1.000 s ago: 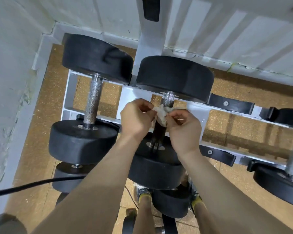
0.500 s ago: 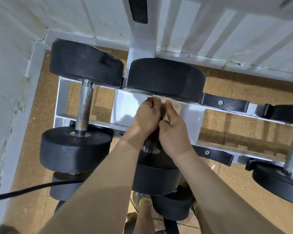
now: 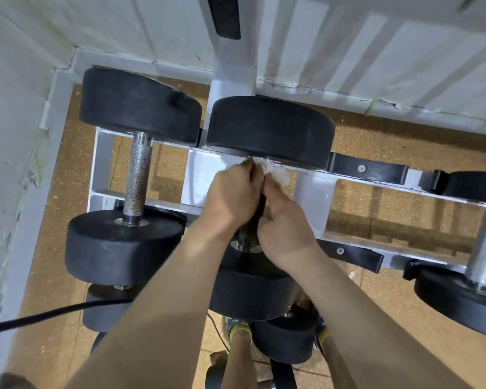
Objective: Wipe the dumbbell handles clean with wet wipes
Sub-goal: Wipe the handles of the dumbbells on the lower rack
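Note:
A black dumbbell [image 3: 270, 130] lies across the white rack [image 3: 314, 189] in the middle of the view. Its handle [image 3: 249, 234] is almost fully covered by my two hands. My left hand [image 3: 233, 196] and my right hand [image 3: 285, 228] are both closed around the handle, pressed side by side. A crumpled white wet wipe [image 3: 277, 172] sticks out above my fingers at the handle's far end, just under the far weight. Both hands grip the wipe against the handle.
A second dumbbell [image 3: 138, 175] with a bare knurled steel handle rests on the rack to the left. Another dumbbell [image 3: 480, 262] sits at the right edge. More weights lie on a lower tier. A black cable [image 3: 40, 315] crosses bottom left. Walls close off left and back.
My hands closed together on the handle and slid toward the far weight. The wipe, earlier held open between my fingers, is now bunched at the handle's far end.

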Available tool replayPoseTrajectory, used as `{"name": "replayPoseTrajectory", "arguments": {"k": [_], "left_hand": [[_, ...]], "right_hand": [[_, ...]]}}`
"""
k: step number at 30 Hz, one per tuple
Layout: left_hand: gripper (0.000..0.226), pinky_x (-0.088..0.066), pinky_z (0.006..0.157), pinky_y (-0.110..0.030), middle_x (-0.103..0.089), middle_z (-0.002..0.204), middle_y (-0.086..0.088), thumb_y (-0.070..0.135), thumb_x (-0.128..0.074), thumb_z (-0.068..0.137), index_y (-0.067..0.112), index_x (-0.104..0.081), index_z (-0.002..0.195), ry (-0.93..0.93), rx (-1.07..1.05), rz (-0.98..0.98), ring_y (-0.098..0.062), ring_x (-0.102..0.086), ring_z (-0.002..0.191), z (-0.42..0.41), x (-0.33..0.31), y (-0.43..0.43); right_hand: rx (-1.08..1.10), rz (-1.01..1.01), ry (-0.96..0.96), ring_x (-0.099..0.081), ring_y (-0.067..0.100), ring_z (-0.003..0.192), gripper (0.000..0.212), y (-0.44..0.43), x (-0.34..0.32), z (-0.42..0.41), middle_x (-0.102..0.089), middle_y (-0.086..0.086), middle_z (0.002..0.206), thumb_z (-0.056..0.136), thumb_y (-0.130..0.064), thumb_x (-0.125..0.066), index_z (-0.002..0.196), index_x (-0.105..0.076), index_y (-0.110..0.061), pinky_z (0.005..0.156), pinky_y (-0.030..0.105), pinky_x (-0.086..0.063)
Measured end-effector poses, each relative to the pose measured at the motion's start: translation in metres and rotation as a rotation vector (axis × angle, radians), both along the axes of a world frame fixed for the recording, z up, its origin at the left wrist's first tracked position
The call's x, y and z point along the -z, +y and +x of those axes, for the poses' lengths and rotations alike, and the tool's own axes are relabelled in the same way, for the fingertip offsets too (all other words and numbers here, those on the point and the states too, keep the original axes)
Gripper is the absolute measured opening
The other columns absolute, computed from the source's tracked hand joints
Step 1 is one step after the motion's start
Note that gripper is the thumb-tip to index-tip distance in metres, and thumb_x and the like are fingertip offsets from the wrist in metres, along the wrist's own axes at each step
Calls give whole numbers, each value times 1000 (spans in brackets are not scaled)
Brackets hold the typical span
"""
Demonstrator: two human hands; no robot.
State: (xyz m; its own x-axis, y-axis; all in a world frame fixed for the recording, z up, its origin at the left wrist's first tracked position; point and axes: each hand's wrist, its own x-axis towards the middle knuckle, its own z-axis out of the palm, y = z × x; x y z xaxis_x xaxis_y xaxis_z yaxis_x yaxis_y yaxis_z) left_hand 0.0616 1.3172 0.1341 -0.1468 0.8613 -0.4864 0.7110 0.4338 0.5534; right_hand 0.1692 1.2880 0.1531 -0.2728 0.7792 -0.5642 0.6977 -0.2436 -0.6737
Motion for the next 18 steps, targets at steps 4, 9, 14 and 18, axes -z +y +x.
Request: {"name": "replayPoseTrajectory", "arguments": {"k": [4,9,14,18], "left_hand": [[34,-41,77,-30,-68,101,-18,31,-37,104,6,-57,90,-147,-67,-42,-34,-61,97,2,18,10],[29,-37,69,-27,-67,94,-13,31,-40,103,9,-59,98,106,5,87,-32,-63,90,7,13,-14],[17,-46,66,-26,-66,103,-3,18,-44,102,12,-51,116,552,383,-54,-21,-67,94,9,1,-31],[20,-49,72,-30,-67,108,-6,16,-56,94,13,-57,114,532,444,-234,-26,-65,102,8,-14,-41]], "right_hand": [[10,97,-45,-46,29,127,66,14,5,-4,-42,12,147,93,-1,-39,154,-16,-13,103,33,-39],[31,36,-24,-54,33,115,73,-4,4,-4,-47,14,143,90,4,-39,154,-11,-17,96,41,-45],[-76,-65,-86,-57,32,108,59,-26,-4,8,-58,16,125,90,2,-39,145,-36,-17,92,41,-48],[138,-95,-21,-63,26,102,42,-23,0,13,-68,8,108,91,-1,-46,125,-63,-17,90,30,-50]]}}
